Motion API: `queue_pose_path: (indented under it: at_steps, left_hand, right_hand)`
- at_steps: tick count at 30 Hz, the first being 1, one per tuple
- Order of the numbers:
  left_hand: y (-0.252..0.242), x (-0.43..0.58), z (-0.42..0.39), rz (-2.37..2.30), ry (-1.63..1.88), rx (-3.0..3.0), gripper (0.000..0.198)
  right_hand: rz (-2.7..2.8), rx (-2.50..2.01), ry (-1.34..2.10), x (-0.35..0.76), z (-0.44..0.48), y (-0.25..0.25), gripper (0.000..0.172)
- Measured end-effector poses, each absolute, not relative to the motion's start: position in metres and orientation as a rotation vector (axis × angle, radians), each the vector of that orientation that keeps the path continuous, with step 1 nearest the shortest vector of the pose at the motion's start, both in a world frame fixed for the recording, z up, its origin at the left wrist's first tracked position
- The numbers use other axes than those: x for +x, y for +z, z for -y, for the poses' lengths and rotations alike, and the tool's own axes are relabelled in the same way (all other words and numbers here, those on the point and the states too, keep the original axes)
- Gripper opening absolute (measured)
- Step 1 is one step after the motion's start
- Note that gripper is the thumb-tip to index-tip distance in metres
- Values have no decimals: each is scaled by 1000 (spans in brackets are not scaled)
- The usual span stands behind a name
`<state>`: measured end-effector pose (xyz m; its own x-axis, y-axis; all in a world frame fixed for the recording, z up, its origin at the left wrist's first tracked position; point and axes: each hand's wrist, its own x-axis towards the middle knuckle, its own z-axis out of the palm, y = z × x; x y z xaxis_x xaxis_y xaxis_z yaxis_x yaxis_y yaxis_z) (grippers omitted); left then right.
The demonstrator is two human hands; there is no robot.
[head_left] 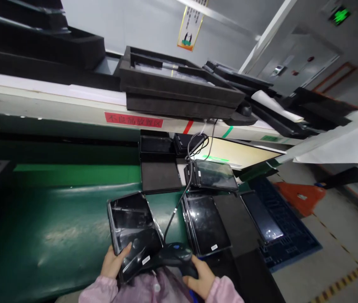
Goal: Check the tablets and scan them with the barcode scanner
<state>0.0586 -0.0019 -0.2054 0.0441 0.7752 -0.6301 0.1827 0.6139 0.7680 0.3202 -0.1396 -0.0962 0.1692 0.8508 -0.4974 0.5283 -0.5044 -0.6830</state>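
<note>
Black glossy tablet (133, 232) is held by the left hand (113, 264), thumb on its lower edge, at 7 o'clock over the green tabletop (55, 227). Black handheld scanner (175, 255) is gripped by the right hand (200, 279) at 6 o'clock, cable (179, 202) running up to 12. Second tablet (206, 224) lies just beside at 3 o'clock.

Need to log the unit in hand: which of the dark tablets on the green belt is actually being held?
The nearest-left tablet, gripped at its lower edge by the left hand. The tablet right of the cable lies untouched.
</note>
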Motion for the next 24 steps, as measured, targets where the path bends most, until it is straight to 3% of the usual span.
queue_pose_path:
  at_steps: [9,13,19,24]
  left_hand:
    - [-123,59,-32,-1217,566,38,23]
    - [-121,61,-38,-1188,602,-19,21]
    - [-126,65,-38,-1220,627,22,20]
    - [-128,65,-35,-1256,586,35,23]
  right_hand:
    - [1325,-2127,1366,324,137,-117,56]
    - [1349,-2158,1382,301,121,-134,63]
    - [1194,-2110,1448,293,114,-146,53]
    - [1158,-2113,1429,291,116,-148,61]
